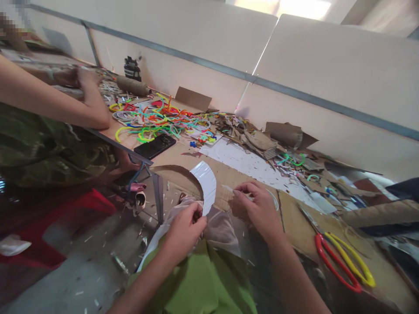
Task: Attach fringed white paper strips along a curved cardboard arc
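My left hand pinches the lower end of a curved cardboard strip. One stretch of the strip is covered in glossy white, with thin crosswise lines. Its bare brown part arches away to the left over the table edge. To the right, my right hand is closed at the fingertips on a small whitish strip, which looks thin and partly see-through. Behind that hand shows the pale rim of a round thing, mostly hidden. Scissors with one red and one yellow handle lie farther right on cardboard.
A black phone rests near the table edge, beside a heap of colourful pipe cleaners. Cardboard scraps pile along the wall. At left, another person's arm leans on the table. A red stool stands below.
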`<state>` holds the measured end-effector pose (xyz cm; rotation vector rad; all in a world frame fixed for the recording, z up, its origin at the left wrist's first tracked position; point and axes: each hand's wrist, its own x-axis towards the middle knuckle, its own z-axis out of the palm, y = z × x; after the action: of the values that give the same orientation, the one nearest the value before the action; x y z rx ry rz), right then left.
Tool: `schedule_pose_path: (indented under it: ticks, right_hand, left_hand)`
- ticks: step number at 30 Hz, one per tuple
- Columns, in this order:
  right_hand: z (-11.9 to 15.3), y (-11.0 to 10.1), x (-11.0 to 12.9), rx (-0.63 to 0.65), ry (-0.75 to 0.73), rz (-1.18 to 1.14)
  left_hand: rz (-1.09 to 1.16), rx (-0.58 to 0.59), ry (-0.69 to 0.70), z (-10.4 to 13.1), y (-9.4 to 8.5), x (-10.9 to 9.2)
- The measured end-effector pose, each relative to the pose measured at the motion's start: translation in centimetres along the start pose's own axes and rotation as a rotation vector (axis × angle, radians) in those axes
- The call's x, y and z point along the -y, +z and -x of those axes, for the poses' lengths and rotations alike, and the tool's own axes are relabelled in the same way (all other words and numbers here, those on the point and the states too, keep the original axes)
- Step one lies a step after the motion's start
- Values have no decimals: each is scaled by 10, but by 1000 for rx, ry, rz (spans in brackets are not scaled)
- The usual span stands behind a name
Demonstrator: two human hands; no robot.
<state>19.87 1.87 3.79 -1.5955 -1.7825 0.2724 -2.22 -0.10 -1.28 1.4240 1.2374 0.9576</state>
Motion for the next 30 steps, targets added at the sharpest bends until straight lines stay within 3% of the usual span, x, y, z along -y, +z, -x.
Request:
schedule_pose_path:
  ticks: [4,8,13,20,30]
  right_hand:
    - [9,-28,-3,144,-9,-121]
    - [16,-40,5,328,-90,-198]
    - [17,-27,17,428,-146,-159]
    - [11,-12,15,509,-210,-132]
    - [2,-10,17,583,-229,-87]
  left_hand:
    - [-217,110,49,-5,4,-13]
    - [-225,156,56,-10,13,-17]
    - [-40,145,-10,-9,19,-10]
    - [92,130,-59,-6,19,3]
    - [481,237,-164,-5,17,4]
